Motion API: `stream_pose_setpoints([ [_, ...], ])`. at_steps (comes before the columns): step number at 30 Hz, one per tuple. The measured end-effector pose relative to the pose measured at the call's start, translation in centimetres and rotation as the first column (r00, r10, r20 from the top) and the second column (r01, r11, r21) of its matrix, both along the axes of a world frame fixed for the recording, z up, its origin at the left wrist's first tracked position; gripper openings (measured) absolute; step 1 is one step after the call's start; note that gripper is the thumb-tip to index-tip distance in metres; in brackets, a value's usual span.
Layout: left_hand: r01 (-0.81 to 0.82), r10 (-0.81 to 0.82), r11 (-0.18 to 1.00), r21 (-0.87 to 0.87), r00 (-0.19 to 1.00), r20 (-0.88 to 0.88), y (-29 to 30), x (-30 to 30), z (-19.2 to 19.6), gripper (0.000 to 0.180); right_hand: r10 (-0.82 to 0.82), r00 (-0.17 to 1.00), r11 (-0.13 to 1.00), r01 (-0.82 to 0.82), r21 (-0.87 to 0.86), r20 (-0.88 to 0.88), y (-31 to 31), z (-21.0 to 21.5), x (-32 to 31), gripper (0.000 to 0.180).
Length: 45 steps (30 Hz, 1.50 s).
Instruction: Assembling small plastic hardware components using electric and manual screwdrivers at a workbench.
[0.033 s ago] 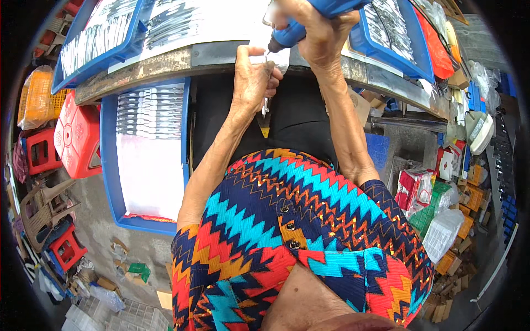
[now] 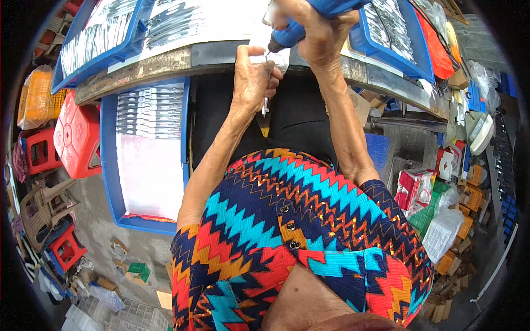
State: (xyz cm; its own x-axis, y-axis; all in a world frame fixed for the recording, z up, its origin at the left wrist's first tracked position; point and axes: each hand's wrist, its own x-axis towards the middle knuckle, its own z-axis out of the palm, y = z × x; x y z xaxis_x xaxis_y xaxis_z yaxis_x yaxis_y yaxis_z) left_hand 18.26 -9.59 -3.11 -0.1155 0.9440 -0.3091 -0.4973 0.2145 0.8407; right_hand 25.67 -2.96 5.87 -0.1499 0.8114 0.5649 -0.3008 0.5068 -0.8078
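My right hand (image 2: pixel 321 41) is closed around a blue power screwdriver (image 2: pixel 291 36) above the bench edge. The tool's dark nose tilts down and left, with its thin bit close to my left fingertips. In my left hand (image 2: pixel 252 77) is a slim metal-and-white piece (image 2: pixel 265 106), gripped between thumb and curled fingers. Its lower part sticks out below the fist; its exact kind is unclear. Under it, over my dark lap, shows a yellow-tipped dark piece (image 2: pixel 265 130); I cannot tell whether they are joined. Blurring hides part of the right hand's upper side.
The worn bench edge (image 2: pixel 149 69) runs across in front of me. Blue trays of slim metal pieces stand at its left (image 2: pixel 99 62) and right (image 2: pixel 402 60). Left of my lap sits another blue tray (image 2: pixel 110 165) with rows of similar pieces. Red stools (image 2: pixel 74 135) stand farther left.
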Motion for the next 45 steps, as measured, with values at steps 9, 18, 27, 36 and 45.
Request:
stream_pose_setpoints([
  [9, 0.004, -0.004, 1.0, 0.026, 1.0, 0.022, 0.1, -0.1, -0.4, 0.028, 0.004, 1.0, 1.0, -0.004, -0.004, 0.015, 0.1, -0.2, -0.1, 0.01],
  [18, 0.016, -0.017, 1.0, 0.025, 1.0, 0.017, 0.1, -0.1, -0.7, 0.031, 0.015, 0.999, 1.0, -0.015, 0.007, 0.046, 0.3, -0.5, -0.2, 0.009],
  [27, -0.009, 0.009, 1.0, 0.005, 0.999, -0.032, 0.3, -0.2, 0.1, 0.033, 0.084, 0.996, 0.996, -0.083, -0.029, 0.021, 0.5, -1.7, -0.8, 0.008],
  [36, 0.001, 0.001, 0.999, 0.039, 1.0, -0.029, 0.1, 0.0, -0.2, 0.031, 0.15, 0.978, 0.983, -0.133, -0.124, 0.143, 0.2, -0.4, -0.7, 0.01],
  [45, -0.005, 0.005, 1.0, 0.0, 1.0, -0.01, 0.2, 0.1, -0.4, 0.034, 0.054, 0.986, 0.996, -0.041, -0.085, 0.16, 0.2, -1.0, -0.5, 0.018],
])
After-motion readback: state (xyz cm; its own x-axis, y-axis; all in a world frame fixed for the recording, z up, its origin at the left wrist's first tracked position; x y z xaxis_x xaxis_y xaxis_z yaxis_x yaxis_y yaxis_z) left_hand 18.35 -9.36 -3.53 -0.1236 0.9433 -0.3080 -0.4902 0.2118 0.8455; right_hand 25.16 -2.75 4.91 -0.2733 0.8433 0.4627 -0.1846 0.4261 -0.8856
